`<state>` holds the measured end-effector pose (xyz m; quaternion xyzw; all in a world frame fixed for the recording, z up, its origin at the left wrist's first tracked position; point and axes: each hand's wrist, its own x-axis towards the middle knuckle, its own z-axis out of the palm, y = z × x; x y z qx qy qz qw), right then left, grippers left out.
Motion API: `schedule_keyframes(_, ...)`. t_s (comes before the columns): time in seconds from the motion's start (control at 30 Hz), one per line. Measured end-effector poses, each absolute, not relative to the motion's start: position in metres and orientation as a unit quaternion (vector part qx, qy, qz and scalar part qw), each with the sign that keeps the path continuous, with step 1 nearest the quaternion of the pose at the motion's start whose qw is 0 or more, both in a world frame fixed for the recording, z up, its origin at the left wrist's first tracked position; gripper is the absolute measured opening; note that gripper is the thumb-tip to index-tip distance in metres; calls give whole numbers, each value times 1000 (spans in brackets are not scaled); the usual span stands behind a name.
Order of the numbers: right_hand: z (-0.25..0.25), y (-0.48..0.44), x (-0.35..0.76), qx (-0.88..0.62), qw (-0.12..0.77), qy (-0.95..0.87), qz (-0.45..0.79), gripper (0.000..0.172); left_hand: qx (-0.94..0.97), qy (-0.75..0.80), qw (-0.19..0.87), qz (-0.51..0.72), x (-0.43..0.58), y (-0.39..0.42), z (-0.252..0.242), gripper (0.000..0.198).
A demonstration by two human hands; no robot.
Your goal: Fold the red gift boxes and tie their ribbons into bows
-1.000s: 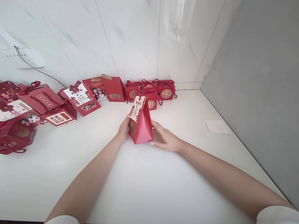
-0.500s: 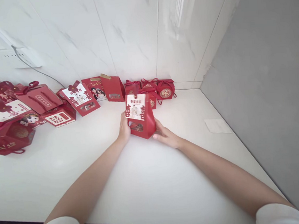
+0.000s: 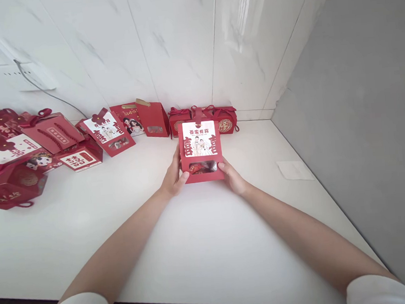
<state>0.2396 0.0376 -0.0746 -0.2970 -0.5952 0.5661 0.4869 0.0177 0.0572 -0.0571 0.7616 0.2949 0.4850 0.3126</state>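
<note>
A red gift box (image 3: 203, 176) faces me in the middle of the white table. Its front carries a white card with a printed couple and red characters, and a clear window below shows red contents. My left hand (image 3: 173, 176) grips its left side, thumb on the front near the lower corner. On the opposite side my right hand (image 3: 232, 175) holds it, thumb by the window's edge. The fingers of both hands are partly hidden behind the box. Several small red ribbon-tied boxes (image 3: 226, 120) sit just behind it against the wall.
At the left stand more red boxes, among them a carded box (image 3: 126, 147), a plain red box (image 3: 153, 121) and a hexagonal box (image 3: 24, 184). A grey cable (image 3: 46, 92) hangs from a wall socket. A white paper piece (image 3: 294, 170) lies at the right, near the grey partition (image 3: 362, 109).
The held box has turned from an angled view to face me squarely and shifted slightly right. Both thumbs now rest on its front. The other boxes stay put.
</note>
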Motion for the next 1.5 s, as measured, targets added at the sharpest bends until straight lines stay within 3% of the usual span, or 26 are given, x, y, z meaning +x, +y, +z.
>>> schedule_keyframes(0.2,-63,30,241,-299,472,-624,546,59,790,339,170,482,12,58,-70,75)
schedule_keyframes(0.4,-62,25,240,-310,508,-647,477,68,802,339,176,459,10,60,-68,59)
schedule_keyframes(0.63,-65,21,242,-314,531,-707,345,79,811,350,156,442,6,63,-71,61)
schedule_keyframes(0.87,-69,22,244,-333,515,-713,340,90,726,385,285,493,19,57,-64,59)
schedule_keyframes(1.07,-74,22,245,-331,463,-771,286,111,619,473,460,426,16,66,-63,70)
schedule_keyframes(1.2,-73,22,240,-402,488,-722,280,92,611,400,478,487,14,66,-63,74)
schedule_keyframes(1.4,-68,19,242,-468,517,-653,295,53,750,417,178,482,14,53,-61,67)
schedule_keyframes(1.5,-69,19,243,-447,519,-655,319,45,769,424,115,465,14,50,-61,60)
